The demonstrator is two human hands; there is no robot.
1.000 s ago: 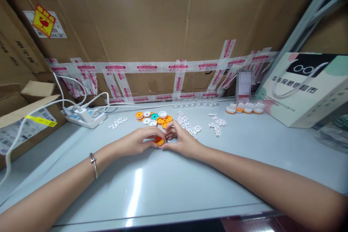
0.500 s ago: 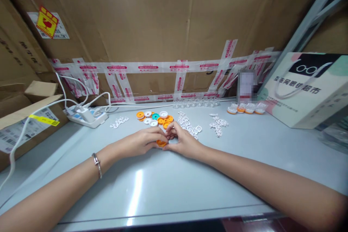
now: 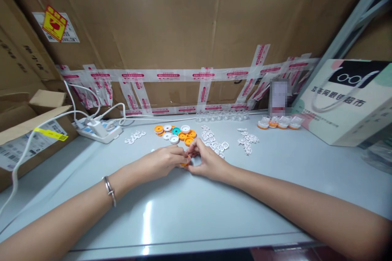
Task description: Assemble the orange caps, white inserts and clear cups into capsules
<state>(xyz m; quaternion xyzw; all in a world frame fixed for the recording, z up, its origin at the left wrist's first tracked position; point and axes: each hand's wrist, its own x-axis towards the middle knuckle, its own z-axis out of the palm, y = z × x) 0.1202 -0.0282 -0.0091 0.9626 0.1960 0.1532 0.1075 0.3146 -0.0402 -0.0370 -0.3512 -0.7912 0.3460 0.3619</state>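
Observation:
Between my two hands, just above the grey tabletop (image 3: 220, 208), is a round orange plastic cap (image 3: 185, 164), partly hidden by fingers. My left hand (image 3: 167, 160) has its fingers closed on the cap from the left. My right hand (image 3: 206, 160) pinches at its right side, thumb low and fingertips bent over the top. Whether a smaller part sits inside the cap is hidden. Right behind the hands lies a group of round caps in orange, white and one teal (image 3: 176, 131). White lattice-like plastic pieces (image 3: 211, 138) are heaped behind my right hand.
Small white pieces (image 3: 134, 136) lie at left near a power strip (image 3: 102, 129) with cables. Clear cups (image 3: 222, 116) line the back. More white parts (image 3: 247, 140) and several assembled orange-and-white pieces (image 3: 279, 122) are at right, beside a paper bag (image 3: 343, 106). Cardboard (image 3: 171, 20) stands behind.
My left fingers have shifted right and curled further over the orange cap, covering more of it. My right hand stays nearly in place. The view has shifted slightly.

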